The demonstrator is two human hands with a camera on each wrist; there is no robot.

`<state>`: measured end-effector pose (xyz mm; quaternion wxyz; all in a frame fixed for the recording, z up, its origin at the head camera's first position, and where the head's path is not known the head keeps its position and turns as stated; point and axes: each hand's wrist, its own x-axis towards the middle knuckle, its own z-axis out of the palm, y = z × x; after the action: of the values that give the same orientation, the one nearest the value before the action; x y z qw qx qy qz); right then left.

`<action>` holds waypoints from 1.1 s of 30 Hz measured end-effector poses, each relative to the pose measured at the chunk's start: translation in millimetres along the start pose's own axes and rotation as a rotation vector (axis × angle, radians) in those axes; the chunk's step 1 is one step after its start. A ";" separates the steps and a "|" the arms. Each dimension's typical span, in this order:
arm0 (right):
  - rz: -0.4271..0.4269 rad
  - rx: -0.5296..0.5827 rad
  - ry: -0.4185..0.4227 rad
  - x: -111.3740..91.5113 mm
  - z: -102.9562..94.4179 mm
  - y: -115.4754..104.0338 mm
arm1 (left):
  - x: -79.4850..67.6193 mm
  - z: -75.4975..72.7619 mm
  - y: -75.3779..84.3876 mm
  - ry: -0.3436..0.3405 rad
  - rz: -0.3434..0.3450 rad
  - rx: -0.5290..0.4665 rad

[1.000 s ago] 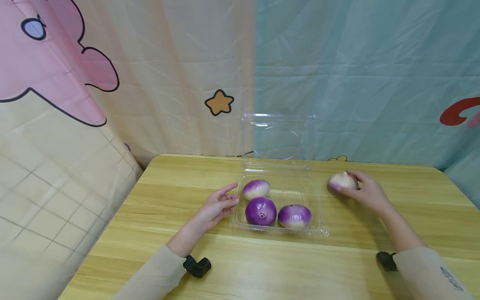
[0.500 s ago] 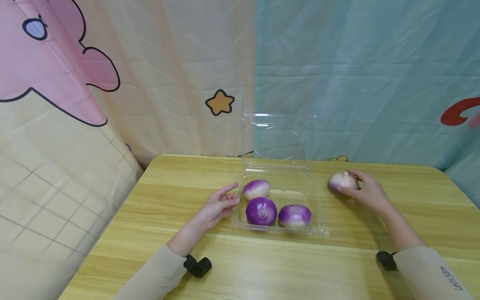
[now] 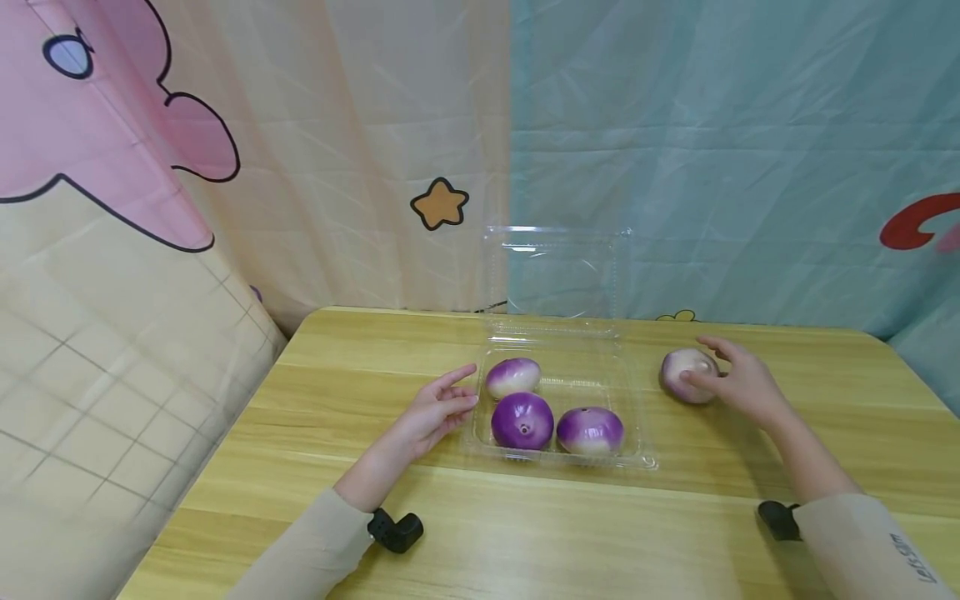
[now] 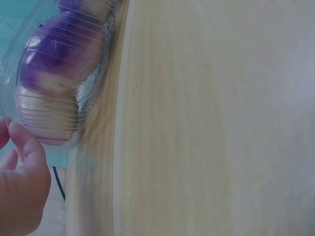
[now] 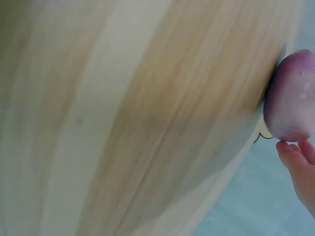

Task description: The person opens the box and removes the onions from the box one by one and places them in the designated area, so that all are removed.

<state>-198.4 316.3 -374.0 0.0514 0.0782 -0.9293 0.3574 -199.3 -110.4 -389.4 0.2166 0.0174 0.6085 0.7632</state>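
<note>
A clear plastic clamshell box (image 3: 637,433) stands on the table with its lid (image 3: 558,279) raised behind it. Inside lie three glossy purple-and-white onions: one onion (image 3: 513,378) at the back left, a darker onion (image 3: 522,422) in front of it and another onion (image 3: 590,431) at the front right. My left hand (image 3: 423,421) is at the box's left side, thumb and forefinger apart, fingertips by the rim (image 4: 6,93). To the box's right a paler onion (image 3: 686,371) rests on the table. My right hand (image 3: 742,383) has its thumb against it and its forefinger lifted off.
The wooden table (image 3: 480,533) reaches back to a printed curtain (image 3: 375,125), near the raised lid. A black wrist strap mount (image 3: 397,531) sits on the left wrist, another black mount (image 3: 778,520) on the right.
The paler onion has tipped over and shifted slightly right and nearer, its point turning toward the right hand. The right fingers have loosened from it. The left hand and the box stay put.
</note>
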 end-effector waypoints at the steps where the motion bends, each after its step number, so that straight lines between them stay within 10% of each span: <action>1: -0.003 0.000 -0.001 -0.7 -0.6 -0.3 | 0.1 0.0 -0.1 0.001 0.000 0.000; 33: -0.148 0.111 -0.043 -30.3 7.9 -41.2 | 1.5 0.0 -0.3 0.011 -0.005 -0.003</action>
<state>-161.4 284.2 -357.4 0.0533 0.1570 -0.9007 0.4016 -200.5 -109.9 -390.1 0.2154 0.0115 0.6087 0.7635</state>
